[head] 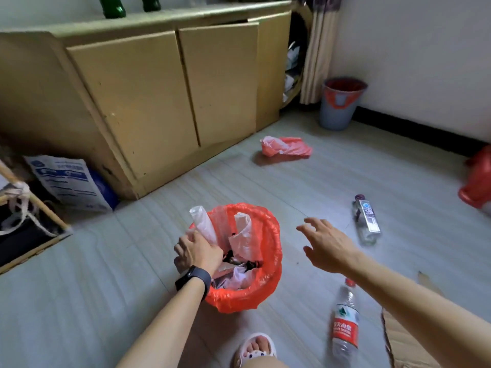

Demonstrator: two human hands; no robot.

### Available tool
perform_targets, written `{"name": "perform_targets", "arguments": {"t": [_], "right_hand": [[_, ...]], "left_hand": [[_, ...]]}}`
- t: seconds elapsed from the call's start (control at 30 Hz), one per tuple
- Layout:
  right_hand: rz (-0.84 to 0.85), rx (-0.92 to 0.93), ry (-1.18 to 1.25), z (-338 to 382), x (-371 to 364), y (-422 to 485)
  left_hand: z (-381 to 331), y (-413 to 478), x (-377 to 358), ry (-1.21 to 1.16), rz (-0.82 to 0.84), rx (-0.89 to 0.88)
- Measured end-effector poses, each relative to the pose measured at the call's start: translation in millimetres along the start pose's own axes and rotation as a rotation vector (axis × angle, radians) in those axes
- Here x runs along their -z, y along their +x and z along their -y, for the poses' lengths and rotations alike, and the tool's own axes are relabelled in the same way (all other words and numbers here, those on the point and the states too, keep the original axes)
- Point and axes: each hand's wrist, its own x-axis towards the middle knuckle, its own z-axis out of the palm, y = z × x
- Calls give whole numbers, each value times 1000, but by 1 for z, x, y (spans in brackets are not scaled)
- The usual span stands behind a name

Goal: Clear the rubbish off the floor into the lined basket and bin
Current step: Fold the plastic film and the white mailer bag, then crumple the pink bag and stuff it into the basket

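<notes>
Left hand (pixel 198 252) gripped a wrapper (pixel 203 224) in the part-filled lined basket (pixel 275 235); beyond the spread, empty right hand (pixel 326 245), a clear bottle (pixel 366 220) lay uncollected.

1. A black rectangular smooth-faced fitness band (pixel 194 278) wraps the wrist behind the left hand (pixel 198 252).
2. Both forearms are bare.
3. One foot wears a white open-toed plastic slipper (pixel 256 347) with small dark dots on its strap.

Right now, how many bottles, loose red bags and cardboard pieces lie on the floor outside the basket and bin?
Bottles: 2
Red bags: 2, the second cut off by the frame edge
Cardboard: 1
Total: 5
</notes>
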Motion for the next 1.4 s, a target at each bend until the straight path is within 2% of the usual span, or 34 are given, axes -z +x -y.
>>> {"name": "perform_targets", "arguments": {"t": [0.1,0.23,0.43,0.47,0.53,0.77,0.87,1.0,1.2,1.4], "right_hand": [[6,-83,-44,-30,35,-18],[-105,-165,50,-69,71,-43],[-197,-259,232,-127,68,-39],[-191,-285,270,-146,51,-30],[-178,-309,294,-163,30,-15],[-75,-354,381,-242,-93,94],[71,-369,409,-256,-157,142],[317,-401,368,-258,-215,196],[418,-458,388,-288,-212,315],[561,-475,457,-306,-203,373]], "left_hand": [[-42,-23,18,14,56,-276],[-116,-53,40,33,-9,-588],[-207,-45,27,313,-113,-839],[-228,-33,5,384,-101,-860],[-248,-11,-19,481,-75,-864],[-308,97,-170,710,81,-839],[-307,143,-232,787,178,-800],[-307,197,-273,842,280,-752],[-338,307,-298,844,239,-715],[-409,410,-310,811,31,-795]]}}
